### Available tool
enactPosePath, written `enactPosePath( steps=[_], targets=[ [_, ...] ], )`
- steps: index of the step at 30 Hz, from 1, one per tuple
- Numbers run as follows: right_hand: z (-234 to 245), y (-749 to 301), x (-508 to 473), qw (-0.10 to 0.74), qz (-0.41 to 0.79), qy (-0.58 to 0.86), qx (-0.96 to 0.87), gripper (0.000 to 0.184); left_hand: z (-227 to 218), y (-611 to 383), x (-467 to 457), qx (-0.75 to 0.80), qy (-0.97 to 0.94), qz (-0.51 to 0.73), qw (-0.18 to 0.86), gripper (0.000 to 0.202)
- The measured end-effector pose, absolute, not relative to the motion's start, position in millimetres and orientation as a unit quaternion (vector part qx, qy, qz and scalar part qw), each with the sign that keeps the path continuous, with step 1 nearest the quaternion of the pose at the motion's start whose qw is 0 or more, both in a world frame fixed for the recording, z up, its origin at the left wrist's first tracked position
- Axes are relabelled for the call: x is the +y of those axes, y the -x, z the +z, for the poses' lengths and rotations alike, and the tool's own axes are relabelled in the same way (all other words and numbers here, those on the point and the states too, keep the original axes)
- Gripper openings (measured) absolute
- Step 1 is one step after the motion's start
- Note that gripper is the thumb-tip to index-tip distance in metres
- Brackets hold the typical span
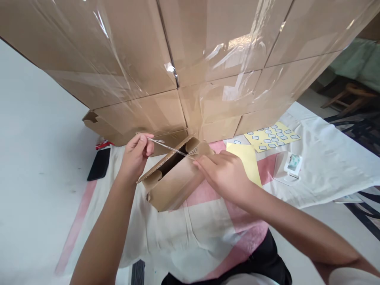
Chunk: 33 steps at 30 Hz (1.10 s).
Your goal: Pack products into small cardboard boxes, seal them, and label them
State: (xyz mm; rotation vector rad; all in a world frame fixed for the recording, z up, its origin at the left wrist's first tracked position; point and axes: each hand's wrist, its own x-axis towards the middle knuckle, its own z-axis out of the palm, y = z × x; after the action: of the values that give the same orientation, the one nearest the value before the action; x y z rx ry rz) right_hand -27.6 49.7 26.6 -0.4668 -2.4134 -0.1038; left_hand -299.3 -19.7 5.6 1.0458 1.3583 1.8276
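Observation:
Between my two hands a thin strip of clear tape is stretched taut, crossing over a small brown cardboard box. My left hand pinches one end, above the box's left side. At the other end my right hand pinches the strip close to the box's right corner; its fingertips are partly hidden. The box lies at a slant on the cloth, its lid partly raised and the dark inside showing through the gap.
Stacked cartons wrapped in clear film rise behind the box. A black phone lies at left. Yellow sticker sheets and a small white box lie at right on the pink-and-white cloth. A wooden stool stands beyond.

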Motion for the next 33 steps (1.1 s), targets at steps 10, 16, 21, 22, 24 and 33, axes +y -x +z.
enactPosePath(
  steps=[10,16,21,22,24,33],
  targets=[
    [70.0,35.0,46.9,0.238,-0.074,-0.077,-0.965,0.038,-34.9,302.6,7.1,0.311,-0.307,0.755,0.490,0.029],
    [76.1,37.8,26.8,0.219,-0.125,-0.040,-0.967,0.039,-53.4,293.8,25.3,0.272,-0.285,0.752,0.529,0.037],
    [68.6,35.0,13.9,0.199,-0.164,-0.023,-0.966,0.034,-62.3,290.7,19.5,0.270,-0.292,0.730,0.555,0.037],
    [66.1,34.5,13.1,0.200,-0.158,-0.019,-0.967,0.034,-62.7,290.0,16.9,0.282,-0.285,0.719,0.568,0.035],
    [60.8,34.3,13.4,0.207,-0.161,-0.015,-0.965,0.033,-62.5,288.2,12.0,0.302,-0.269,0.696,0.594,0.029],
    [33.9,29.3,21.8,0.209,-0.230,-0.022,-0.950,0.021,-65.2,282.6,8.6,0.420,-0.312,0.673,0.522,0.027]
  ],
)
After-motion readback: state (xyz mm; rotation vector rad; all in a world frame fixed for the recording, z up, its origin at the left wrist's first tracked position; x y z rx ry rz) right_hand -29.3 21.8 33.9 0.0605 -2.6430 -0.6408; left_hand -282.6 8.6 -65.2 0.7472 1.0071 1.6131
